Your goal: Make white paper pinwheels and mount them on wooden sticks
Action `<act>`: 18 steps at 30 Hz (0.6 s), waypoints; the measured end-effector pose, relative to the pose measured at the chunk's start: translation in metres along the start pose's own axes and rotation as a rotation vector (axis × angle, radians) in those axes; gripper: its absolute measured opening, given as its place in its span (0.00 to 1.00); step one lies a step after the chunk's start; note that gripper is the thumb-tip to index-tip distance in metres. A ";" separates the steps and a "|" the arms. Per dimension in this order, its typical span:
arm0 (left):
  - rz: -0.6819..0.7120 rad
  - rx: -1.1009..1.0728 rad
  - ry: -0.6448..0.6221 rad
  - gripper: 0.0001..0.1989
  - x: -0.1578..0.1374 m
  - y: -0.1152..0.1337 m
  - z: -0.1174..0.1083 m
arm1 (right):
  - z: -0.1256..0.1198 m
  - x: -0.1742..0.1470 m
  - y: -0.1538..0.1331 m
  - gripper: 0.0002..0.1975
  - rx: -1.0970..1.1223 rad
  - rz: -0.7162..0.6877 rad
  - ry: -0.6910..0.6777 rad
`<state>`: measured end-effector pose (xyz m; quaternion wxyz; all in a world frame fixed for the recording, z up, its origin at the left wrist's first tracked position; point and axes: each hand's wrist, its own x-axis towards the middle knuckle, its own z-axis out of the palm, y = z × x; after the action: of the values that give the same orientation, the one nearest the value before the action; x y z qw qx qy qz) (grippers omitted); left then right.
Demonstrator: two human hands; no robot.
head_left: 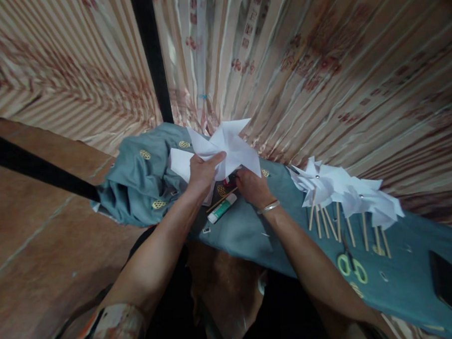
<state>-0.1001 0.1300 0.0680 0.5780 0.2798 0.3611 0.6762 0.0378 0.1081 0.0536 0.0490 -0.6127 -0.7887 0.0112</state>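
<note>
My left hand (203, 171) grips a white paper pinwheel (234, 141), its thumb pressed on the front near the middle. Just right of it, under the pinwheel's lower edge, my right hand (252, 187) has its fingers curled together; what they hold, if anything, I cannot make out. A small red item (226, 181) shows between the hands, partly covered. Below lie a thin wooden stick (213, 207) and a green and white glue stick (222, 208), side by side on the cloth. White paper (179, 160) lies behind my left hand.
Several white pinwheels on wooden sticks (335, 184) lie in a pile at right. Scissors with yellow-green handles (360, 271) and a dark phone (448, 279) lie nearer the right end. Grey-green cloth (236, 239) covers the narrow surface. A patterned curtain (299, 61) and black poles (151, 53) stand behind.
</note>
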 end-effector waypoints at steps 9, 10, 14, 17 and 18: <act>-0.025 0.036 -0.021 0.15 0.000 -0.002 0.004 | -0.004 0.010 -0.004 0.13 0.085 0.088 -0.152; -0.023 0.037 -0.022 0.15 0.000 -0.002 0.004 | -0.004 0.011 -0.004 0.13 0.096 0.100 -0.165; -0.012 0.041 -0.034 0.15 0.000 -0.004 0.004 | -0.003 0.011 -0.004 0.14 0.162 0.121 -0.149; -0.011 0.035 -0.047 0.15 0.001 -0.006 0.004 | -0.002 0.012 -0.004 0.15 0.202 0.123 -0.135; -0.013 0.031 -0.051 0.15 0.001 -0.006 0.004 | -0.003 0.012 -0.004 0.16 0.208 0.121 -0.132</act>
<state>-0.0938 0.1316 0.0651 0.5870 0.3036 0.3586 0.6594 0.0309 0.1185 0.0573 0.0594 -0.6486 -0.7465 0.1364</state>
